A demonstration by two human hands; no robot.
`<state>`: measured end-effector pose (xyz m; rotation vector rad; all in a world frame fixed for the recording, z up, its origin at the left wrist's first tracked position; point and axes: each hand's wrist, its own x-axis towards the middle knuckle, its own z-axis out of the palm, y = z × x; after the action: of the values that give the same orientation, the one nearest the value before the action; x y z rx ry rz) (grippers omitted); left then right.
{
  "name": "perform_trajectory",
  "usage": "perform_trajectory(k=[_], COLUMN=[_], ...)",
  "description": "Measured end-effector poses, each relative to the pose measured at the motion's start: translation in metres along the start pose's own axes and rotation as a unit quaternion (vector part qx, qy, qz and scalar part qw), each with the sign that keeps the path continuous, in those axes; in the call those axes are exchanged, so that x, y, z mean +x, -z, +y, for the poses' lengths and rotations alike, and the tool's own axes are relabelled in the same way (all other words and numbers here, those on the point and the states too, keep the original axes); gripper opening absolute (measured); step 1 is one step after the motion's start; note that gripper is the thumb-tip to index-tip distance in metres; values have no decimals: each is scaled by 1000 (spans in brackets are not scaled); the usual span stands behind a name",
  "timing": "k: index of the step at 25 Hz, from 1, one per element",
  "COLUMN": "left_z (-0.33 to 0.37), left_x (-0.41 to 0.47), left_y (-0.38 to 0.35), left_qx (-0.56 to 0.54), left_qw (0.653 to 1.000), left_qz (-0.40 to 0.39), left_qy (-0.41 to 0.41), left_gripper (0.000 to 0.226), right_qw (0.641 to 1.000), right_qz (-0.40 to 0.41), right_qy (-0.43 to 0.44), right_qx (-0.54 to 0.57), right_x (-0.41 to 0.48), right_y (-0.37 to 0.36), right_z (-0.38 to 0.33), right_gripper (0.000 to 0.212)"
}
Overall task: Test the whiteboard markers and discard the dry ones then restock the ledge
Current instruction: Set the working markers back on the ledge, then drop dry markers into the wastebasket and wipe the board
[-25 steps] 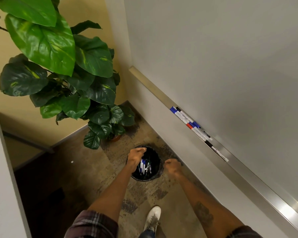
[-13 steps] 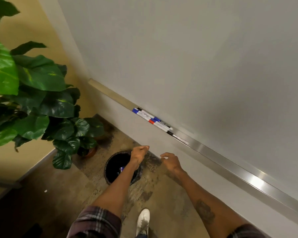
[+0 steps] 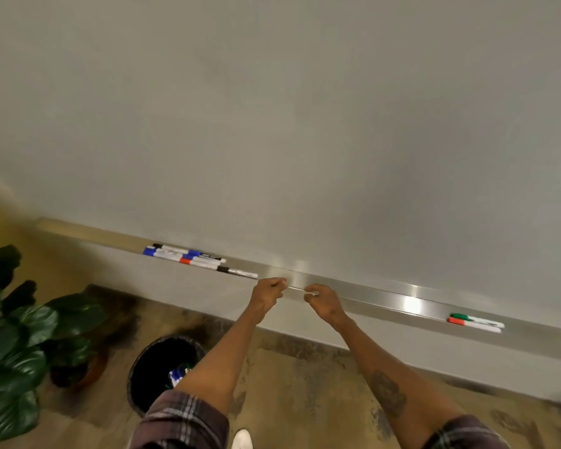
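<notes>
Markers (image 3: 188, 258) on ledge (image 3: 386, 299), just beside left hand (image 3: 268, 294)

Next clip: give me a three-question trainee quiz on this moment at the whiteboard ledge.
1. True or false: markers lie inside the bin.
2. The marker pair at the right end of the ledge has which caps? A green and red; B blue and black; C both black.
3. Fill in: the plant stands to the bin's ___.
Key: 1 true; 2 A; 3 left.
</notes>
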<state>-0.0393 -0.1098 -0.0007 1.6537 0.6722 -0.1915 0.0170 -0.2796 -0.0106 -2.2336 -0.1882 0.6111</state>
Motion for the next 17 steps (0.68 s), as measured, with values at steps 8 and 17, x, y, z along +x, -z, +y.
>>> perform_trajectory(k=[8, 17], left_z=[34, 54], left_x=[-1, -4], left_y=[-132, -269], left_qx=[52, 68], left_qw=[994, 983], left_qz=[-87, -167], left_qy=[-30, -34], left_gripper=[27, 35], right_qw=[995, 978], right_qz=[96, 186], right_qy=[-26, -74], right_qx=[27, 51], right_x=[-23, -46], right_y=[107, 203], right_z=[81, 182], right_gripper=[34, 38])
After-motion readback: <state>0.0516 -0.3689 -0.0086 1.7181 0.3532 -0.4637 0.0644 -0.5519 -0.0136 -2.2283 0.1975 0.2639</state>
